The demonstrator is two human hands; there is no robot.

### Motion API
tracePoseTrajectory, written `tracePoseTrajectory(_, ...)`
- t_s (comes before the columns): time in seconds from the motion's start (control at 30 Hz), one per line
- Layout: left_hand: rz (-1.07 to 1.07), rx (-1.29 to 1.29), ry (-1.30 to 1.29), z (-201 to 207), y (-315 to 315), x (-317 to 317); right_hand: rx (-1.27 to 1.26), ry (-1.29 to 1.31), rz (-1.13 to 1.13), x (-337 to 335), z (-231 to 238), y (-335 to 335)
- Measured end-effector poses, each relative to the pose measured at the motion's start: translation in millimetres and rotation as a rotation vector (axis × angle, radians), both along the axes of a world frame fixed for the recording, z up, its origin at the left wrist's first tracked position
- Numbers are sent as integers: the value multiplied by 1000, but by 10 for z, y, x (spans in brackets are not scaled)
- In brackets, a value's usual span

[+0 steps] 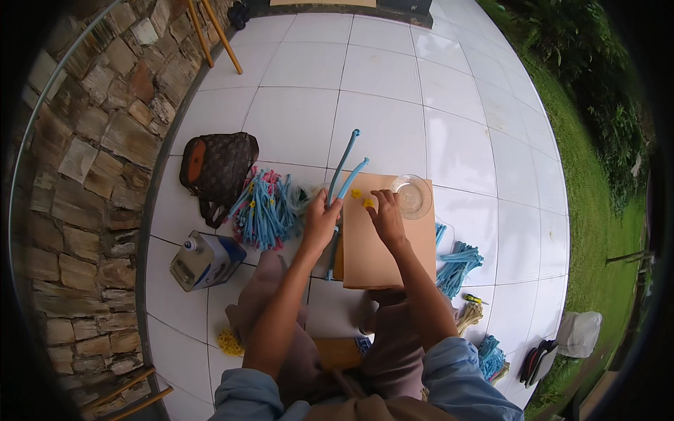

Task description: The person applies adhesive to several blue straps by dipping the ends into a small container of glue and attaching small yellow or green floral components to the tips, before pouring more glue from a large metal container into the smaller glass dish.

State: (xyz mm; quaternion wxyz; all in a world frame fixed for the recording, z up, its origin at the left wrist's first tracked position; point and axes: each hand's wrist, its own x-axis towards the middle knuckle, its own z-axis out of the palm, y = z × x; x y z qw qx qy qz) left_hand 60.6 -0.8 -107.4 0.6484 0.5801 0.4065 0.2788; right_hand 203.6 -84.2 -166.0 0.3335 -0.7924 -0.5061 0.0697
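Observation:
My left hand [322,216] is closed around two pale blue stems [354,177] with knobbed tips, which point up and away from me. My right hand [387,216] is over the tan board [372,252], thumb and forefinger bent together at a small yellow flower-like piece [368,203]. A second yellow piece [356,193] lies just beyond it, close to the stems. Beside my right fingertips a round clear glass dish [411,196] stands at the board's far right corner; what it holds is too faint to tell.
Left of the board lie a heap of blue and pink stems [263,210], a brown bag [219,165] and a jerrycan [206,261]. On the right are blue bundles [460,268] and a green-handled screwdriver [475,299]. A yellow pile [229,342] sits by my left leg. A stone wall [91,210] borders the tiles.

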Motion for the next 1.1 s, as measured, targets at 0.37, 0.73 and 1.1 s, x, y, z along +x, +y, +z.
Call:
tracePoseTrajectory(0.37,60,-251,-98,55,46,-120,-58,-82,111,21,-158,32)
tracePoseTrajectory(0.73,56,206,6,283,75,-216,182,768,60,-454,924,35)
tracePoseTrajectory(1.1,-99,76,-85,521,116,-344,417,517,182,-578,1253,-57)
